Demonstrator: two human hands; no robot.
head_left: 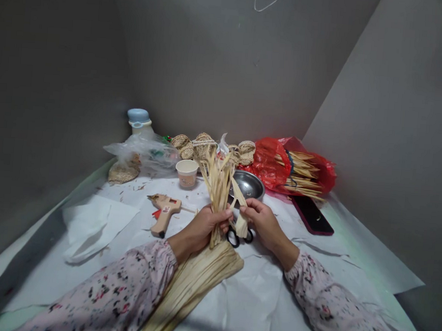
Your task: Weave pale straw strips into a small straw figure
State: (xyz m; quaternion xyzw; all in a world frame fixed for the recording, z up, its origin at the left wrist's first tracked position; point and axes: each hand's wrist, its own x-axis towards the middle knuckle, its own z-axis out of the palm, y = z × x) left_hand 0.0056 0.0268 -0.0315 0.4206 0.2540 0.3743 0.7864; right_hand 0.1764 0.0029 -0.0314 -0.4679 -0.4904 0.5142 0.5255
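My left hand (205,226) is closed round the lower part of an upright bundle of dried husk strips (219,178), whose ends fan out at the top. My right hand (264,222) pinches a single folded husk strip (241,227) just to the right of the bundle. Beneath my left hand and forearm lies a larger sheaf of flat dried husks (200,281). Scissors with black handles (232,237) rest on the table behind the strip, their blades hidden.
A glue gun (166,213) lies at left near a paper cup (186,174). Behind are a metal bowl (252,184), coils of braided cord (205,146) and a red plastic bag (271,162) with bundled husks. A phone (312,215) lies at right, white paper (94,222) at left.
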